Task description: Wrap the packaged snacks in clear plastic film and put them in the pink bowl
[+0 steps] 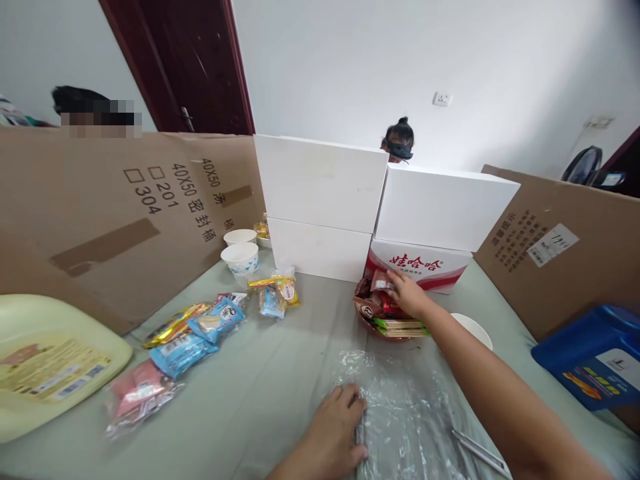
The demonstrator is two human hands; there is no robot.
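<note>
My right hand (409,295) reaches into a reddish-brown bowl (373,328) of snacks. Its fingers are closed on a small brown snack packet (382,280) at the bowl's back edge. Several other wrapped snacks fill the bowl, among them a brown packet (367,310) and a stack of flat green-edged packets (400,327). My left hand (336,430) lies on the table, fingers and thumb apart, against the left edge of a clear plastic bag (405,413). The bag is spread flat in front of the bowl.
Left are blue snack packets (184,353), a pink packet (140,390), a small snack pile (275,293), paper bowls (240,257) and a yellow jug (55,360). Right are a white bowl (473,330), a blue jug (593,360) and a metal tool (480,452). Boxes (320,200) stand behind; two people beyond.
</note>
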